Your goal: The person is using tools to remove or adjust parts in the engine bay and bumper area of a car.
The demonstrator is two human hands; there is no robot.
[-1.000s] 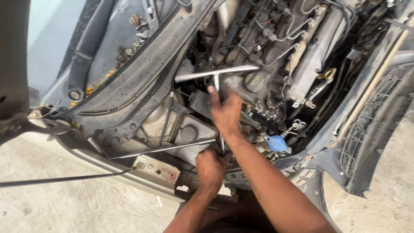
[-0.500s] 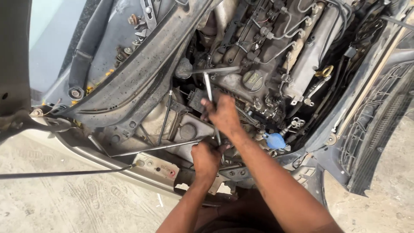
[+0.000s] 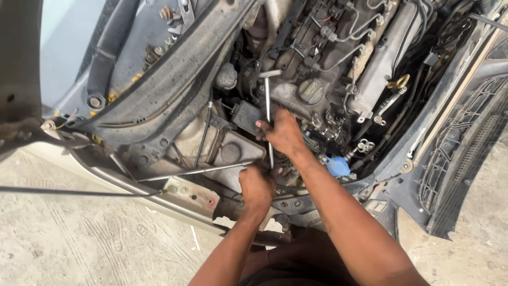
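Note:
I look down into an open car engine bay. My right hand (image 3: 283, 131) grips the shaft of a long silver T-handle wrench (image 3: 268, 103), whose crossbar sits near the engine (image 3: 338, 58). My left hand (image 3: 256, 186) is closed low around the wrench's bottom end, beside a thin metal rod (image 3: 196, 171) at the front frame. The wrench tip is hidden under my hands.
A black oil filler cap (image 3: 311, 91) sits right of the wrench. A blue cap (image 3: 336, 166) lies by my right forearm. The dark inner fender (image 3: 159, 100) runs along the left, the front grille (image 3: 465, 153) on the right, concrete floor (image 3: 79, 243) below.
The wrench's crossbar has turned from lying wide across to pointing nearly end-on. My right hand has slid down the shaft, and both hands have stayed on the tool.

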